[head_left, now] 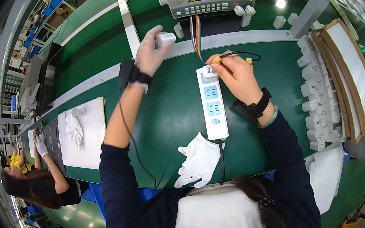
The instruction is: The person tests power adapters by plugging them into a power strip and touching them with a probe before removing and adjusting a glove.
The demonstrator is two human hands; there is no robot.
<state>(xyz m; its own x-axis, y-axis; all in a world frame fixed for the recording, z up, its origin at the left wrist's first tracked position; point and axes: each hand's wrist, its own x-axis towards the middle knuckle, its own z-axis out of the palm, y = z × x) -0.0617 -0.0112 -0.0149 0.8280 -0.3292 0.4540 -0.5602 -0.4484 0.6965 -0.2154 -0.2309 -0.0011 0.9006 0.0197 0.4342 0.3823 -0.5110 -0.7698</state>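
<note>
My left hand (150, 52), in a thin white glove and a little blurred, holds a white charger (167, 38) below the bench instrument's left side. My bare right hand (237, 77) pinches a tan connector (217, 60) on a black cable (248, 53). Its fingers are right by another white charger (210, 71) with a USB port, seated at the far end of a white power strip (218, 124) with blue sockets. Whether the connector touches the port cannot be told. An empty white glove (200, 161) lies at the strip's near end.
A bench instrument (206, 2) with a lit display stands at the back, a rainbow ribbon cable (197, 37) running from it. Rows of white chargers (314, 91) and cardboard trays (349, 74) line the right. At left are a white sheet (81, 150) and a co-worker (43, 186).
</note>
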